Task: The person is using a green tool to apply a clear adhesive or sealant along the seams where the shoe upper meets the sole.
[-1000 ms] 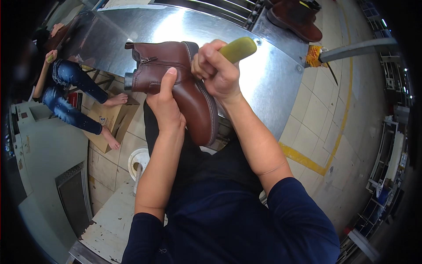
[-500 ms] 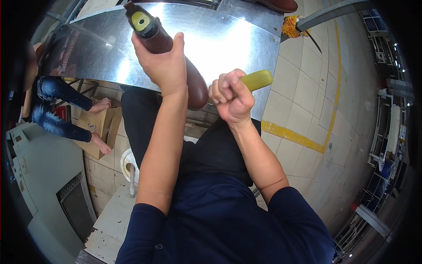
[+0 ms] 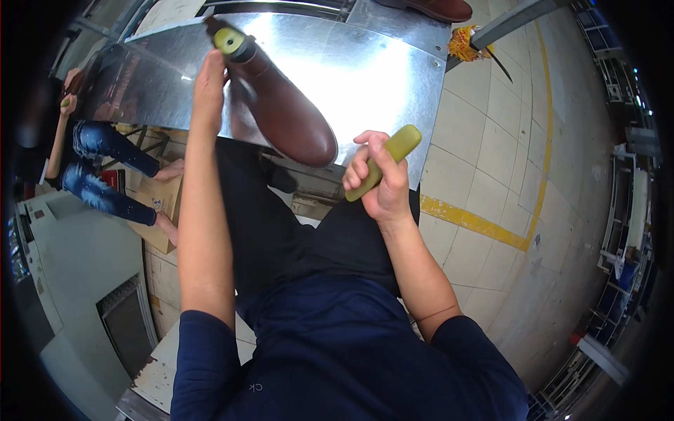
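Note:
A brown leather boot [image 3: 284, 112] with a yellow-green last [image 3: 229, 41] inside it is at the steel table's near edge, toe toward me. My left hand [image 3: 208, 91] is against the left side of the boot's shaft, fingers pointing away from me; it is seen edge-on, and its thumb is mostly hidden. To the right of the toe, my right hand [image 3: 382, 179] is closed round an olive-green oblong block [image 3: 403, 142] with rounded ends. The block slants up to the right, clear of the boot.
The shiny steel table [image 3: 379, 77] spreads ahead, with another brown shoe [image 3: 439, 8] at its far right. An orange-yellow wrapped bundle [image 3: 462, 43] hangs at a metal bar. On the left sit another person in jeans [image 3: 112, 147], a cardboard box [image 3: 151, 193] and a grey-green machine [image 3: 77, 259].
My left hand has shifted from over the boot's shaft to its left side. The boot has turned, showing more of its upper. My right hand has lowered and turned, showing more of the block.

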Demonstrator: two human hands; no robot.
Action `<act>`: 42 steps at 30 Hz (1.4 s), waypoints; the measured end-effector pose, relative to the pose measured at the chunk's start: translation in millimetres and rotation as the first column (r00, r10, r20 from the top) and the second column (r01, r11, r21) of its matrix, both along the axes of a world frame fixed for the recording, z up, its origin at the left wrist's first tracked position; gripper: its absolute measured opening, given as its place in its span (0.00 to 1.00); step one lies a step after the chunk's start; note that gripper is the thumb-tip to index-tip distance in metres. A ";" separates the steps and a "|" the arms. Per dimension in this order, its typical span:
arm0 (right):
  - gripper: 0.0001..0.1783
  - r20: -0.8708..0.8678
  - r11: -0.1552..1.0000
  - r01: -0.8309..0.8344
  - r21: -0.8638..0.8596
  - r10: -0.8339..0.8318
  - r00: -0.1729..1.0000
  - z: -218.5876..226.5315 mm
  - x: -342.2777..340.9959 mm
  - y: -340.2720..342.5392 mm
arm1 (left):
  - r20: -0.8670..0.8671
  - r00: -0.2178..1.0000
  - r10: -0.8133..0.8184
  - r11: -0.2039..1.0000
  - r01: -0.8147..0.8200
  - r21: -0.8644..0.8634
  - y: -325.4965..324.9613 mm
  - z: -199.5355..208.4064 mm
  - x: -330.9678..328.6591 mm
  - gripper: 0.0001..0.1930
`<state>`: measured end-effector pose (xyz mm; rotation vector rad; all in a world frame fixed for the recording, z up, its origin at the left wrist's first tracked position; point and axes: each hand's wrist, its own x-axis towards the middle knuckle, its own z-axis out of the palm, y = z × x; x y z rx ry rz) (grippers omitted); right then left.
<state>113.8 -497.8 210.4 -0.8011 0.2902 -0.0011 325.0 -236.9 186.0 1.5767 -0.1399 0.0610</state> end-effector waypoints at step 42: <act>0.23 0.255 0.994 -0.024 0.104 -0.004 0.967 -12.2 192.9 1.6 | -0.002 0.966 0.258 0.958 -0.256 0.129 29.9 18.6 -206.7 0.38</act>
